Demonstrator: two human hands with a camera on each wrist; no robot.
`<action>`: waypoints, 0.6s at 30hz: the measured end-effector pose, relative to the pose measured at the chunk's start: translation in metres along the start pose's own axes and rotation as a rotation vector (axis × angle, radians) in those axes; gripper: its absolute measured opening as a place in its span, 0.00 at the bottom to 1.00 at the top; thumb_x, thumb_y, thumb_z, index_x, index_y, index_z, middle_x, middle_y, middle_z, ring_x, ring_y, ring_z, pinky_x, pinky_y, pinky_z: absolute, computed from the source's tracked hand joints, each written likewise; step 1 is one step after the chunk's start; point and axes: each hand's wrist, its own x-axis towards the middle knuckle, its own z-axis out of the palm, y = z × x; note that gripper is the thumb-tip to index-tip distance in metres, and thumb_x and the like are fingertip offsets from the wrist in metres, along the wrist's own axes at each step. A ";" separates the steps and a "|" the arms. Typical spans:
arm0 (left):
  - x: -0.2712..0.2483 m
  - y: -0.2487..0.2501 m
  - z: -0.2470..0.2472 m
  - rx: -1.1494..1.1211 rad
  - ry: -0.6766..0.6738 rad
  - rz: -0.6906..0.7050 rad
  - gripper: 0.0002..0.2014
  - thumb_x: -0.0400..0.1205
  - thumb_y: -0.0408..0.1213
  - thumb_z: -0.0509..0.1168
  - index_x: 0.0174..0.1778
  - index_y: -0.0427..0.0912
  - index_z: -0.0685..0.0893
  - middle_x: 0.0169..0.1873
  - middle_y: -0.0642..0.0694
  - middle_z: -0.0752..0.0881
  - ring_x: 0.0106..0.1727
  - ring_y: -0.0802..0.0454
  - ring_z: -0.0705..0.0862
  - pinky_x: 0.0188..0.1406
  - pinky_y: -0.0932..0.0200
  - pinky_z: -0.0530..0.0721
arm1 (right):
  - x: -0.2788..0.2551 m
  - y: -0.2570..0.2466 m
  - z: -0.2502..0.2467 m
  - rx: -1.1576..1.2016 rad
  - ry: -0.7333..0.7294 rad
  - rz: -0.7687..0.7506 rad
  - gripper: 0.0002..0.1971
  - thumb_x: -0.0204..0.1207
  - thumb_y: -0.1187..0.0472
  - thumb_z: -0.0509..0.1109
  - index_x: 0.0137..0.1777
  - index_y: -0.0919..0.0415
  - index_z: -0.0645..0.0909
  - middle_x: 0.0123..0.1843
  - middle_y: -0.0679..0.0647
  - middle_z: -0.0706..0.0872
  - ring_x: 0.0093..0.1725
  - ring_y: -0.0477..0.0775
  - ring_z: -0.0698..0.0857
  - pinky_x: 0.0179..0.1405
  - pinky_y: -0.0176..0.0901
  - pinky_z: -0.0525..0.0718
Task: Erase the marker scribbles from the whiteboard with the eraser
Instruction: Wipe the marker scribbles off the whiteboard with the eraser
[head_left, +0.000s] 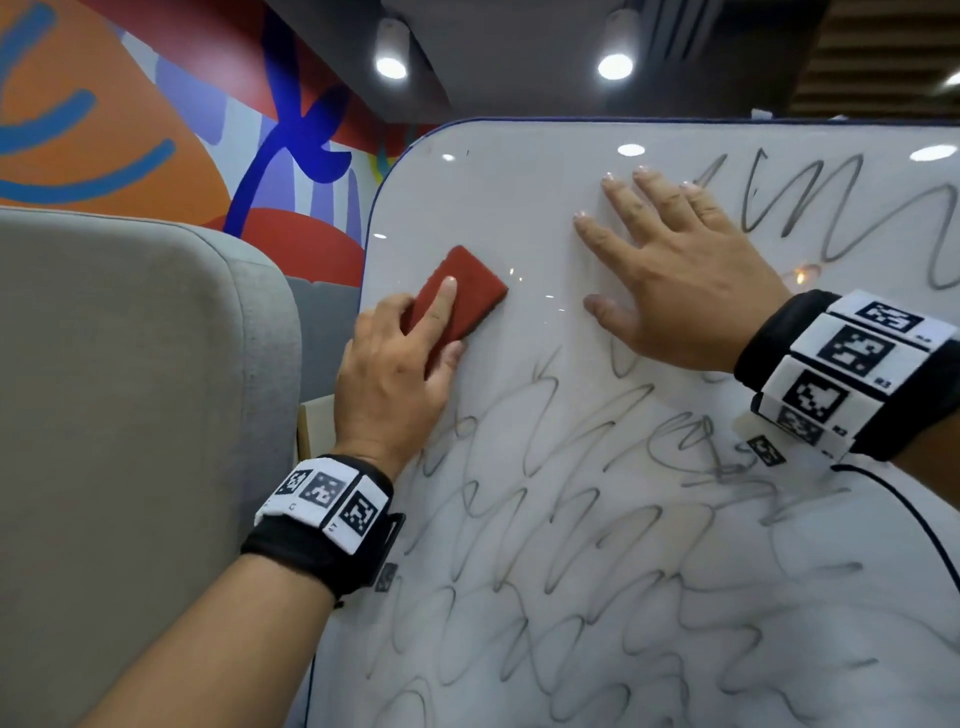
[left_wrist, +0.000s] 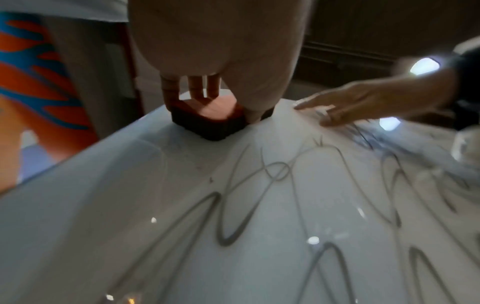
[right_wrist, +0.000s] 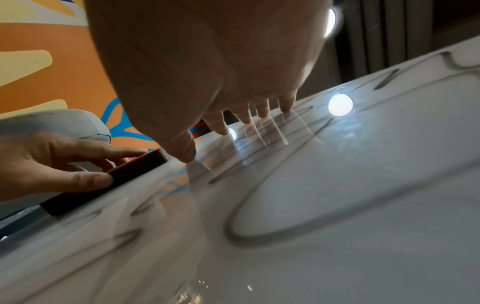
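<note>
On whiteboard, left fingers grip eraser; right fingers splayed flat alongside.

Office lounge, bold painted wall mural, grey upholstered seat, ceiling spotlights

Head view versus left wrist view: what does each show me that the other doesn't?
Only the head view shows both tagged wristbands, the grey cushion and the wiped upper-left area. Only the left wrist view shows the eraser's dark pad flat against the whiteboard. Both show the left hand gripping the eraser, the right hand spread flat, and many scribbles remaining.
</note>
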 end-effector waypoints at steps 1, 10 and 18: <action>0.000 0.000 0.000 -0.014 0.010 -0.063 0.28 0.84 0.45 0.66 0.81 0.53 0.71 0.61 0.40 0.78 0.57 0.39 0.76 0.48 0.41 0.85 | 0.000 -0.001 0.001 0.000 -0.004 0.005 0.38 0.82 0.37 0.51 0.88 0.52 0.49 0.89 0.61 0.46 0.88 0.64 0.45 0.85 0.63 0.50; -0.023 0.003 0.004 0.016 -0.025 0.200 0.27 0.84 0.47 0.65 0.80 0.51 0.74 0.62 0.40 0.80 0.56 0.39 0.78 0.48 0.42 0.84 | -0.003 -0.007 0.000 -0.012 -0.016 0.004 0.38 0.82 0.38 0.52 0.88 0.53 0.48 0.89 0.62 0.47 0.87 0.65 0.46 0.85 0.63 0.49; -0.019 0.012 0.006 0.018 -0.041 0.253 0.26 0.84 0.47 0.63 0.81 0.51 0.73 0.63 0.39 0.80 0.56 0.38 0.78 0.49 0.41 0.81 | -0.011 -0.013 0.003 -0.005 -0.045 -0.031 0.40 0.81 0.37 0.53 0.88 0.54 0.49 0.89 0.62 0.47 0.87 0.64 0.46 0.85 0.64 0.50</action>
